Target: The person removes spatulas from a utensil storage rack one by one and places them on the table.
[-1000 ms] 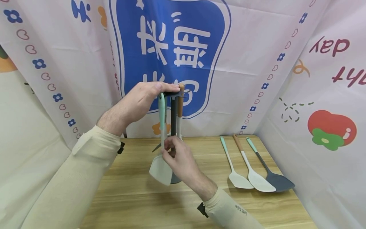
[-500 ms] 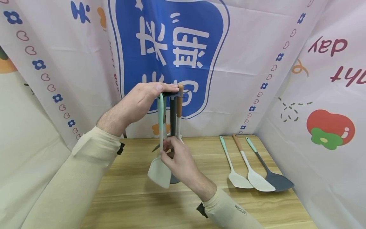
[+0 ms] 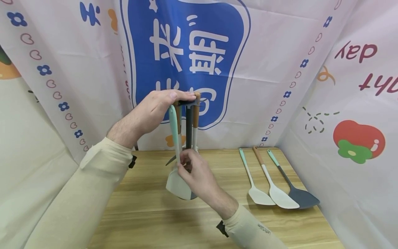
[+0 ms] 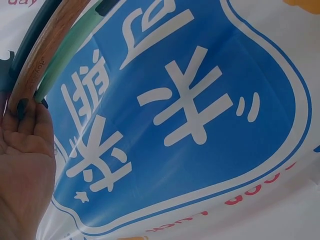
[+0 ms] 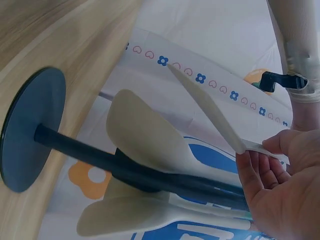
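Note:
A dark utensil stand (image 3: 189,129) rises from the table, with a round base (image 5: 32,130) in the right wrist view. My left hand (image 3: 161,103) lies flat across its top, fingers extended. A wooden handle (image 4: 42,55) and a mint one (image 4: 70,47) hang close by those fingers. My right hand (image 3: 199,173) pinches the white shaft of a spatula with a mint handle (image 3: 173,121), thumb against fingertips. Its pale blade (image 5: 210,110) points down, apart from the pole. Other pale-headed utensils (image 5: 145,130) hang around the pole. The spatula's handle top is right at the stand's rim.
On the right of the wooden table (image 3: 140,214) lie three spatulas: a white one with a mint handle (image 3: 259,195), a white one with a brown handle (image 3: 281,197) and a dark one (image 3: 301,197). Printed cloth (image 3: 264,52) stands behind and at both sides.
The spatula in my right hand has shifted slightly; its handle top sits lower and leans left, and its blade is farther right. A brown handle shows behind it. My left hand stays put.

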The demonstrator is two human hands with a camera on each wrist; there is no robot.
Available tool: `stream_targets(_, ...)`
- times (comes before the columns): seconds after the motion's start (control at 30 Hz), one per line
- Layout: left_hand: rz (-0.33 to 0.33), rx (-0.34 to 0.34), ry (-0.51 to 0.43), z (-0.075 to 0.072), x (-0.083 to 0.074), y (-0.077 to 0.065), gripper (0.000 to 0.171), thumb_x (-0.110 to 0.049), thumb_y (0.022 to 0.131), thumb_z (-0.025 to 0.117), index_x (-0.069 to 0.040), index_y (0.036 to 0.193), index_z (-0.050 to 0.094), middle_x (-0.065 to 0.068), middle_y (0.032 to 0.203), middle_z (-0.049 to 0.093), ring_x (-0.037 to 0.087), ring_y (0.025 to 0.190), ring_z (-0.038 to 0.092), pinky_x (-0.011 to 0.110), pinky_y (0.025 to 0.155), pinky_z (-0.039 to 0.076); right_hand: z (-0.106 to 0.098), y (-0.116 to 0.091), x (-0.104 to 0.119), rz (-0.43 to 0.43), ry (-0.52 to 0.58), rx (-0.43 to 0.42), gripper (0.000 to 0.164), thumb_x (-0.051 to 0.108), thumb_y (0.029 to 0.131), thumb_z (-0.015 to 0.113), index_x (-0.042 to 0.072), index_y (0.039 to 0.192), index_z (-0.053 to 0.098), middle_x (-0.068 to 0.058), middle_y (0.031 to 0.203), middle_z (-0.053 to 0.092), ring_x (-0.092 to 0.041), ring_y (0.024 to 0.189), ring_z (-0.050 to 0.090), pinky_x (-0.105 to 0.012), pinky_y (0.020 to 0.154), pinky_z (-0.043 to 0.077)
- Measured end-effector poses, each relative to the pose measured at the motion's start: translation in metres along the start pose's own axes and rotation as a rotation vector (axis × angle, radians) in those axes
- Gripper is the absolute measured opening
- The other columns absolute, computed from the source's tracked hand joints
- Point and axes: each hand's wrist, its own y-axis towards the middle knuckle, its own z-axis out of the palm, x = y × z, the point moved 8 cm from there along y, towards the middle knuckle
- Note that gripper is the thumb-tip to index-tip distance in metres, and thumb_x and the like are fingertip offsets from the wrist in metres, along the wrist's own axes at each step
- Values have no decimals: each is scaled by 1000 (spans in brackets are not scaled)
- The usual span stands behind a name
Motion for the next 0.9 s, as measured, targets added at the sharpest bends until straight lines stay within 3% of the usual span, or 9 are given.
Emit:
stream_targets(0.23,86,-21,68,-1,-7,1,58,-43,126,29,-31,165,70,-6,177,62,27,173,52,63,145,39,-13,-6,-7,37,21,-6,22,-4,110,70,1,131,68,-13,127,73,-22,118,75,-30,101,73)
stream_targets(0.53,96,-34,111,-1,-8,1,46,-33,127,45,-28,164,71,-4,173,67,27,171,55,61,141,46,-29,-13,-20,59,-11,-37,22,-7,107,71,2,127,69,-14,124,74,-23,115,74,-30,98,73)
stream_targets(0.9,86,-42,137,0,-8,2,44,-27,125,52,-28,164,71,-2,174,67,32,174,51,63,145,40,-46,-19,-28,63,-73,-71,22,-7,105,73,4,124,71,-12,119,77,-23,113,77,-31,95,74)
